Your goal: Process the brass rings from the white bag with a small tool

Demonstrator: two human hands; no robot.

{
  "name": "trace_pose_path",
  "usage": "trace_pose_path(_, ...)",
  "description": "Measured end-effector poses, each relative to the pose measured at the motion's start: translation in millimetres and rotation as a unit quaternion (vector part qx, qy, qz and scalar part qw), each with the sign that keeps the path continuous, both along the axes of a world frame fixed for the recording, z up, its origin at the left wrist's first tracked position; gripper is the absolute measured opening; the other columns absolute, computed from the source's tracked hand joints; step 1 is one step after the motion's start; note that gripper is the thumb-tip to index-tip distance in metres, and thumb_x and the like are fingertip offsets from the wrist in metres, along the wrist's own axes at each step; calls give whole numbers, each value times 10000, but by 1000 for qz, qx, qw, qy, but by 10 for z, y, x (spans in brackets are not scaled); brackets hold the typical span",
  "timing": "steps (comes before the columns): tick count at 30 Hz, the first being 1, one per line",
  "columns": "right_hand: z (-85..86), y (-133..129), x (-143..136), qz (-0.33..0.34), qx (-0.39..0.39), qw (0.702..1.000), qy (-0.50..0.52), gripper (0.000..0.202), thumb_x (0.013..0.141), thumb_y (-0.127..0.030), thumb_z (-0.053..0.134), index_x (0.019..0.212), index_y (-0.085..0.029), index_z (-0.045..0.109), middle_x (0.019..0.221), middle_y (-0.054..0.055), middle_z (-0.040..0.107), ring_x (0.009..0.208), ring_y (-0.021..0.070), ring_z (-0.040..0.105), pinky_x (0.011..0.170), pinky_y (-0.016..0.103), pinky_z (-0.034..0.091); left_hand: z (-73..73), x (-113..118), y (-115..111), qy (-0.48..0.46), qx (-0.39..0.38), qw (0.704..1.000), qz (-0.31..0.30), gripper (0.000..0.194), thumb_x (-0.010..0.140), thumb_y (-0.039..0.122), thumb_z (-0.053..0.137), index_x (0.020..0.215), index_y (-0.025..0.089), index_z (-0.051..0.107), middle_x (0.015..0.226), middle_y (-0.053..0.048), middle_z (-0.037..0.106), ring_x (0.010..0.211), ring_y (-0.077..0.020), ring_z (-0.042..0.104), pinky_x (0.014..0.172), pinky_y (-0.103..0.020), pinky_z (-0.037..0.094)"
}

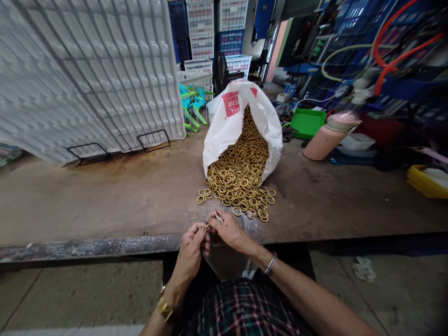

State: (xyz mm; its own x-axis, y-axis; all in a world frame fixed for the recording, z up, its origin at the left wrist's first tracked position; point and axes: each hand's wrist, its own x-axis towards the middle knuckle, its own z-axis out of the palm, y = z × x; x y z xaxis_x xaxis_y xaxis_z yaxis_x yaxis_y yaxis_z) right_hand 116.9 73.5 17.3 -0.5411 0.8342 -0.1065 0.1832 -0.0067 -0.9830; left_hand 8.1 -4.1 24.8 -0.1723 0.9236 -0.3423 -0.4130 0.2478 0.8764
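My left hand, with a gold watch at its wrist, pinches a small brass-coloured ring at the table's front edge. Fingers of my right hand are closed beside it and meet the same ring. A small tool with a dark pointed tip sticks up out of the right hand; its lower part is hidden in the grip. Just beyond my hands, a heap of loose brass-coloured rings spills from a white plastic sack lying on its side.
The brown table carries white ribbed trays propped upright on black wire stands at left. A pink bottle, green tray and yellow container stand at right. Stacked crates and an orange hose are behind.
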Motion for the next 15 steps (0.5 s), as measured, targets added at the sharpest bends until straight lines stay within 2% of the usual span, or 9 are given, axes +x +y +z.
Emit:
trace_pose_path(5, 53, 2, -3, 1, 20, 1000, -13, 186, 825, -275, 412, 716, -172, 522, 564, -49, 480, 518, 84, 433, 514, 186, 351, 22, -9, -6, -33, 6, 999, -5, 269, 744, 421, 604, 747, 172, 503, 576, 50, 476, 438, -54, 406, 415, -175, 311)
trace_pose_path(8, 62, -5, 9, -1, 77, 993, -86, 187, 836, -226, 383, 763, -170, 546, 576, -31, 506, 535, 96, 456, 526, 193, 346, 29, -4, -7, -45, 9, 999, 7, 268, 739, 414, 612, 730, 176, 488, 575, 53, 479, 440, -52, 407, 420, -174, 316)
trace_pose_path(10, 61, -29, 33, 16, 153, 974, -168, 175, 819, -176, 389, 822, -168, 563, 626, -5, 555, 578, 111, 487, 556, 207, 337, 23, 4, -3, -43, 13, 999, 26, 279, 734, 421, 616, 723, 177, 480, 574, 54, 480, 440, -52, 406, 417, -173, 315)
trace_pose_path(12, 62, -65, 61, 55, 227, 941, -247, 185, 781, -134, 412, 875, -169, 567, 699, 23, 599, 631, 127, 514, 584, 223, 324, 8, 13, 2, -30, 19, 998, 43, 283, 737, 428, 611, 727, 176, 482, 572, 53, 483, 443, -54, 409, 417, -173, 317)
trace_pose_path(15, 82, -117, 79, 105, 276, 900, -321, 226, 751, -110, 417, 917, -172, 557, 762, 46, 630, 667, 144, 540, 594, 240, 308, -17, 25, 6, -3, 25, 999, 49, 281, 748, 434, 596, 735, 172, 494, 570, 50, 490, 454, -58, 422, 432, -177, 334)
